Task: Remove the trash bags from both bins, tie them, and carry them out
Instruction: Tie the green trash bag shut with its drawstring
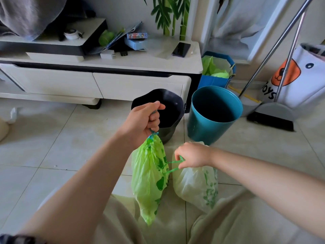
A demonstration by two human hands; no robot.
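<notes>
My left hand (143, 121) is closed around the drawstring of a bright green trash bag (149, 176), which hangs from it, gathered at the neck. My right hand (192, 155) pinches a green drawstring loop that runs across to the green bag, just above a pale translucent trash bag (195, 185) resting on the floor tiles. Behind the hands stand two bins with no liners: a black bin (171, 110) and a teal bin (213, 113), side by side.
A white TV cabinet (105, 80) with a phone and boxes on top runs along the wall behind. A blue box (213, 80) holds green bags. A broom and dustpan (274, 111) and a white toy bag stand at the right. My knees are at the bottom.
</notes>
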